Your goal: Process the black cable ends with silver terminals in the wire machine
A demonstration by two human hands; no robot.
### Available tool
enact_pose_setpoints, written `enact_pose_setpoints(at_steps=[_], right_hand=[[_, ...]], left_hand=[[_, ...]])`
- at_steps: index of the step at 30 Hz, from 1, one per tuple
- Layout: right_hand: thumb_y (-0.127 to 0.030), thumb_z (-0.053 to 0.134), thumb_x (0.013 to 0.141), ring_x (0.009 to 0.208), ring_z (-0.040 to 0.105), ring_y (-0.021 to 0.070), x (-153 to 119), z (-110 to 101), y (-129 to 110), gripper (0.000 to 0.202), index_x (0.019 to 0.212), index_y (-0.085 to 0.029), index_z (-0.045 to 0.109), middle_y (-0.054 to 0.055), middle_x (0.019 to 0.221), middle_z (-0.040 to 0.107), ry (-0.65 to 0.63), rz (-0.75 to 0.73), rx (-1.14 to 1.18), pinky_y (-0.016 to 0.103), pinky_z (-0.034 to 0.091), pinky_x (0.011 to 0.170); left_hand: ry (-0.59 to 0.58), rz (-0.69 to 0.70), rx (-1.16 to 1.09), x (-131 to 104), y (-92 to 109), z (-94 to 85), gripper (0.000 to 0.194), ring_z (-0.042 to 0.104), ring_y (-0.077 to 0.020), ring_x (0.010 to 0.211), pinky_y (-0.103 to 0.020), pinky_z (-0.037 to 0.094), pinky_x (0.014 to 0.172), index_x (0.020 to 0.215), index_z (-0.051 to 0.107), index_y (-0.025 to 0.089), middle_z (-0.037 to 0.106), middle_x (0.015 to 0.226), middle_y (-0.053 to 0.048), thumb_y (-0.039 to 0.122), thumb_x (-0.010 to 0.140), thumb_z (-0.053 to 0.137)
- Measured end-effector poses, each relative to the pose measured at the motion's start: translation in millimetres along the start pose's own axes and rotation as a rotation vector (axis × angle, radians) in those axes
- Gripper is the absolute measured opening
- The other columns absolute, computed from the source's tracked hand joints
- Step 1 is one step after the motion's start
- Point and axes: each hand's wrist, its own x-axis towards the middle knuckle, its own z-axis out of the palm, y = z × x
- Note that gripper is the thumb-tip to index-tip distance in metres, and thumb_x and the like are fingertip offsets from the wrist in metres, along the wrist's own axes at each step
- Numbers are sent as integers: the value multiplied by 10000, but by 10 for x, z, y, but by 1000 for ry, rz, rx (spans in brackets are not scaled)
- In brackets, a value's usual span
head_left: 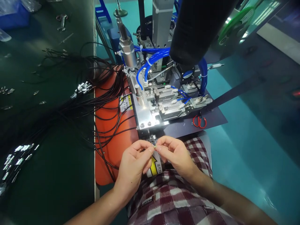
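My left hand (133, 161) and my right hand (174, 154) meet in front of the machine, thumb and forefinger of each pinched closed. Between the fingertips shows a tiny bit of green and red, which looks like thin coloured wires (155, 147); the fingers hide most of it. Just beyond my fingertips is the front of a metal machine (146, 117) with cylinders and blue air tubes. Beneath my hands lies a white and yellow label (157, 167) with an arrow. Black cables (110, 125) run across an orange surface (103, 170), some passing close to my left hand.
Red-handled scissors (199, 122) lie on the machine's dark base plate. On the dark green table (58, 187) at left are cable bundles with shiny metal plugs (20, 156), a wrench (62, 23) and a blue bin (14, 17). A black cylindrical part (199, 28) overhangs the machine.
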Motion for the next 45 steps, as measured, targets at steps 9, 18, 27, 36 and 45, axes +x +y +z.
enact_pose_setpoints(at_steps=[9,18,27,36,45], right_hand=[[-379,639,796,473,428,79,-64,23,-12,227,776,-173,547,-63,537,473,-6,-40,-9,214,353,479],[-364,562,860,513,443,88,-99,68,30,210,772,-181,507,-52,575,475,34,-89,-98,225,380,515],[-341,623,809,524,516,112,-38,-23,-17,172,811,-169,625,-5,641,589,83,-87,-218,238,427,501],[-237,579,846,700,530,168,-76,-55,-82,120,739,-199,618,40,740,623,84,-468,-629,313,405,709],[-375,689,764,476,392,64,2,-150,-42,273,677,-146,570,-40,586,510,-284,152,182,220,325,503]], left_hand=[[-14,12,-62,-14,2,17,174,266,-24,374,-189,212,469,768,541,167,385,375,107,306,809,637],[-15,15,-70,-15,-42,19,187,262,-32,379,-195,234,482,774,539,172,391,370,106,327,809,637],[23,23,-19,0,-34,14,213,238,-27,368,-187,214,464,750,546,164,380,360,106,346,792,648],[12,125,146,-33,-45,-19,167,288,-53,390,-187,243,430,770,555,188,405,440,82,329,839,610],[-209,799,616,35,-8,-231,215,577,-165,770,-268,472,682,908,717,218,612,878,-82,114,827,547]])
